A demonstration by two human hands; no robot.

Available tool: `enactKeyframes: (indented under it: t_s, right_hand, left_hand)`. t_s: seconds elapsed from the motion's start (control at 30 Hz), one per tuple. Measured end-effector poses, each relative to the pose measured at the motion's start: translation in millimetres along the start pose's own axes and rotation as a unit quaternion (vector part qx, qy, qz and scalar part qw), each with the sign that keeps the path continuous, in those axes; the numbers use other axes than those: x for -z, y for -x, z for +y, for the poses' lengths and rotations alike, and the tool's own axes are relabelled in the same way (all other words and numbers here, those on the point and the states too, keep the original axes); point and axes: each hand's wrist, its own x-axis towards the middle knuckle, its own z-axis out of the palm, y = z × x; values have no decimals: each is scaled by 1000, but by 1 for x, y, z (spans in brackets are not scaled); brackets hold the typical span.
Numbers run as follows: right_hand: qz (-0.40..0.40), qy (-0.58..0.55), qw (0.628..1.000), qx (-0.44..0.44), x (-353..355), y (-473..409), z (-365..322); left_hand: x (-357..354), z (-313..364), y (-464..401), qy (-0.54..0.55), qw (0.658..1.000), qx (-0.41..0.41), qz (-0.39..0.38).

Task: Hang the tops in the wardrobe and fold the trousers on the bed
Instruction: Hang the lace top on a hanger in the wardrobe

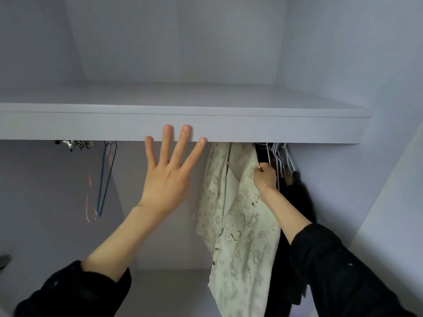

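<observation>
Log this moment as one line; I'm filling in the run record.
stage: hanging top | left hand: open, fingers spread | right hand: grips printed shirt near hanger | wardrobe shelf: above

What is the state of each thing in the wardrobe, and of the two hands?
Left hand: open, fingers spread, raised before the shelf edge.
Right hand: pinches the printed shirt near its top.
Printed shirt: hangs under the shelf, unbuttoned.
Dark garment: hangs behind the shirt.
Blue hanger: hangs bare, at left.
Pastel hangers: bunched at right.
</observation>
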Motion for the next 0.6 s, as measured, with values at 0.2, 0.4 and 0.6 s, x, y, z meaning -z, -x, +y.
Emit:
enactKeyframes:
  t_s: [0.2,0.4,0.6]
  right_hand:
    - [6,8,998,-59,-10,-28,-1]
    - [18,89,990,-111,-18,-29,3]
    - [83,79,986,-118,-18,-19,-3]
  left_hand:
    - [-4,-1,0,-12,1000,1,12]
    - [-5,0,1,-21,1000,2,14]
    - [-5,-2,2,-24,1000,6,8]
